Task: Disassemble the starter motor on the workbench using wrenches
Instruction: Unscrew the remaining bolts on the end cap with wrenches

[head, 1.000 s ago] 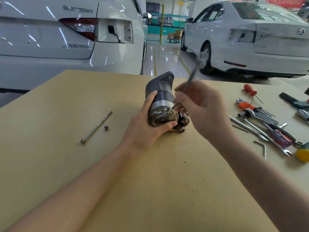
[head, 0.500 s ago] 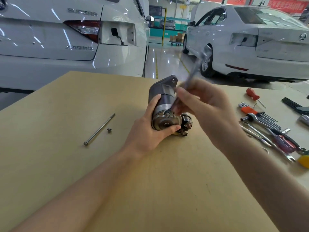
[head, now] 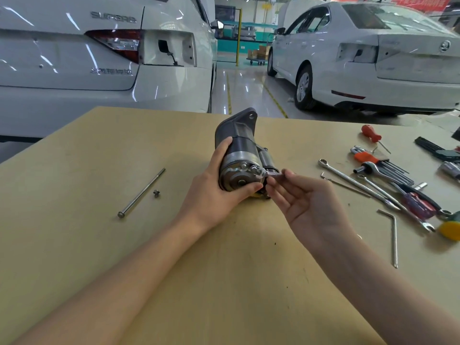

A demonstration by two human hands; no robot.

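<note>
The starter motor [head: 239,155] lies on the workbench [head: 74,245] with its round end cap facing me. My left hand [head: 214,192] grips its body, thumb across the end cap and fingers over the top. A small wrench [head: 270,173] sits on a bolt head at the cap's right edge, its handle pointing right. My right hand [head: 306,205], palm up, holds that handle between thumb and fingertips; most of the wrench is hidden behind the fingers. A long through bolt [head: 142,192] and a small screw [head: 156,193] lie on the bench to the left.
Loose tools cover the right side: a combination wrench [head: 353,181], a hex key set with an orange holder [head: 371,159], a red screwdriver [head: 372,136], a bent hex key [head: 393,235] and a yellow object [head: 450,230]. Two white cars stand beyond the bench's far edge.
My right hand has swung down from above the motor to its right side and turned palm up, bringing the wrench handle from pointing up and away to pointing right. The left hand keeps its grip.
</note>
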